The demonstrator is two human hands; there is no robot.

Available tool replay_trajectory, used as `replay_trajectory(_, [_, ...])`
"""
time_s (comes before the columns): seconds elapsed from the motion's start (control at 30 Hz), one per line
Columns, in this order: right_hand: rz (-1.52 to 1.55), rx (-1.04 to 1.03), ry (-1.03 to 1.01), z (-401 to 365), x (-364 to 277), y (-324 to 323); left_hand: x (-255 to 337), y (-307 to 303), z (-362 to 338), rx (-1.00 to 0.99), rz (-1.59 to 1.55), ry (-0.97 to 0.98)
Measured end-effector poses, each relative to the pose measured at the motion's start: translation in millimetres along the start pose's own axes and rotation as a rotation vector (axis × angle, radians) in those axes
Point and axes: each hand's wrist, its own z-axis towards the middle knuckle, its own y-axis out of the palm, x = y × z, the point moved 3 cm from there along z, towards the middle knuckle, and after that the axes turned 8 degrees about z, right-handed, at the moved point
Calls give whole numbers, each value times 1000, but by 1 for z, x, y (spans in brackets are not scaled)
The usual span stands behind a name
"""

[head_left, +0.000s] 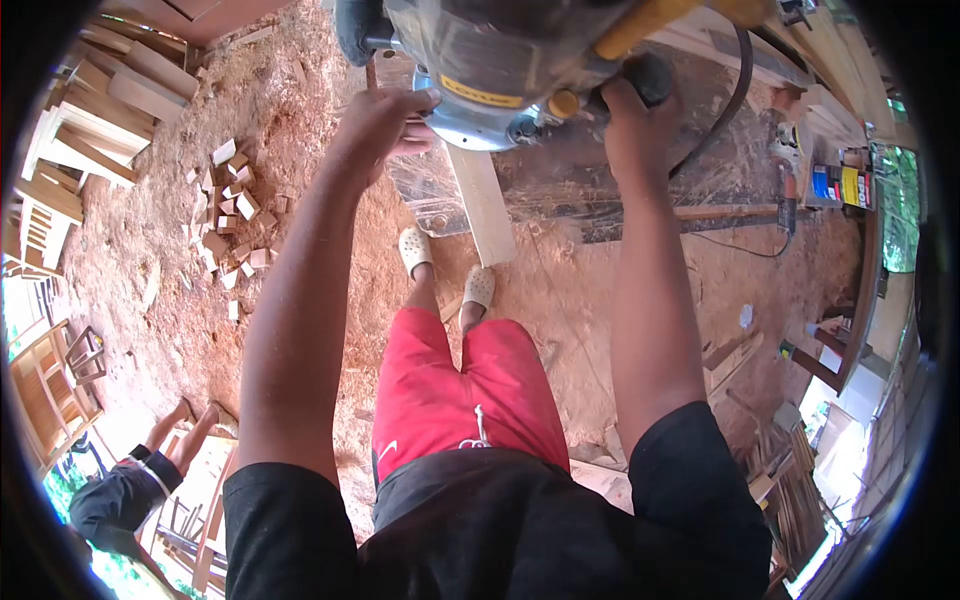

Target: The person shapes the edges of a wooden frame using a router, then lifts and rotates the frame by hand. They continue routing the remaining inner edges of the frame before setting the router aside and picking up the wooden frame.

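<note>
A large router (485,60) with a dark body, a yellow label and a shiny metal base fills the top centre. Its base rests over a pale narrow board (482,200) that runs down toward my feet. My left hand (385,125) is at the left side of the base, below the black left knob (358,30). Its thumb points at the base edge and its fingers are apart, not wrapped round the knob. On the other side, my right hand (640,120) is wrapped round the black right knob (650,78). Under the board lies a dusty dark work surface (560,180).
Small wood offcuts (232,215) are heaped on the dusty floor at left. Stacked boards (110,100) stand at upper left. Another person (125,500) is at lower left. A power tool (788,195) with a cable lies at right. A black cable (735,105) hangs near my right hand.
</note>
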Motion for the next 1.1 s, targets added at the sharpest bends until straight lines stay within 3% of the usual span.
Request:
replay_trajectory(0.07, [96,9,117,-10,4,-6,-7,3,-7,-4,28,20])
replay_trajectory(0.4, [66,114,70,-68,-26,-31,-32,26,-51,-14,88,26])
replay_trajectory(0.7, [22,-99,-31,-100,-6,-83,-68,49,-82,25,25,117])
replay_trajectory(0.77, [77,-20,-14,-118,-27,-71,-76,51,-83,17,6,158])
replay_trajectory(0.8, [226,-79,10,-125,-34,-64,-72,55,-93,-1,91,127])
replay_trajectory(0.93, [123,-54,-45,-136,-34,-75,-90,46,-77,-72,-42,190])
replay_trajectory(1.1, [227,-55,-76,-151,-43,-69,-83,53,-83,-59,-52,258])
